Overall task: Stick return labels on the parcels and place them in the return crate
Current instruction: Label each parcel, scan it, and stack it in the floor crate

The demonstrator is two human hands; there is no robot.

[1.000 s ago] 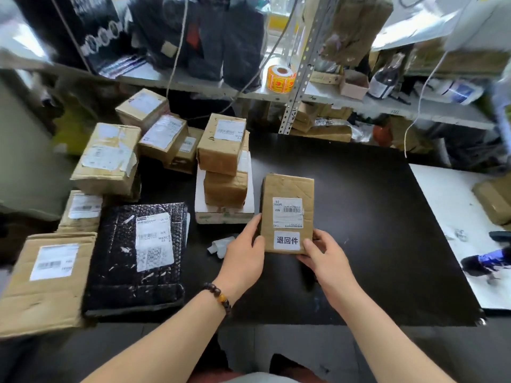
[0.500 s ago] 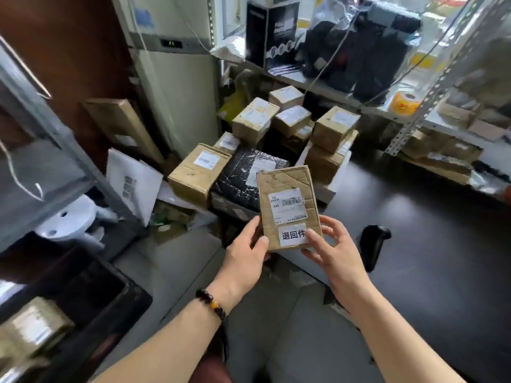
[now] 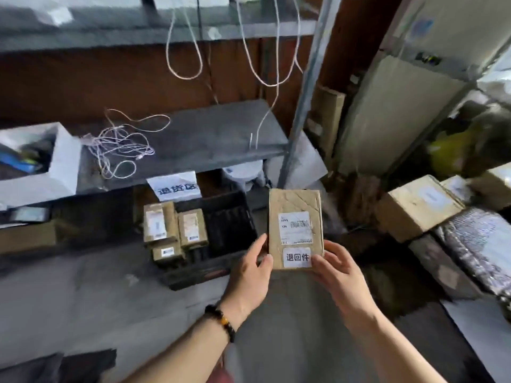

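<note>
I hold a flat brown cardboard parcel point(image 3: 294, 205) upright in the air in front of me. It carries a white shipping label and, below it, a white return label point(image 3: 297, 257) with black characters. My left hand point(image 3: 253, 269) grips its lower left edge, and my right hand point(image 3: 336, 268) grips its lower right corner. The black return crate point(image 3: 221, 269) sits on the floor to the left of the parcel, under a grey shelf. Three labelled brown parcels point(image 3: 174, 230) lie in its left half.
A white paper sign point(image 3: 174, 186) hangs from the grey shelf point(image 3: 210, 134) above the crate. White cords dangle over the shelf. A metal rack post point(image 3: 301, 111) stands behind the parcel. More cardboard boxes point(image 3: 414, 205) and a black bubble mailer point(image 3: 481, 244) lie at the right.
I have turned left, away from the black table, carrying the parcel in both hands. The crate under the shelf has come into view beside the parcel.
</note>
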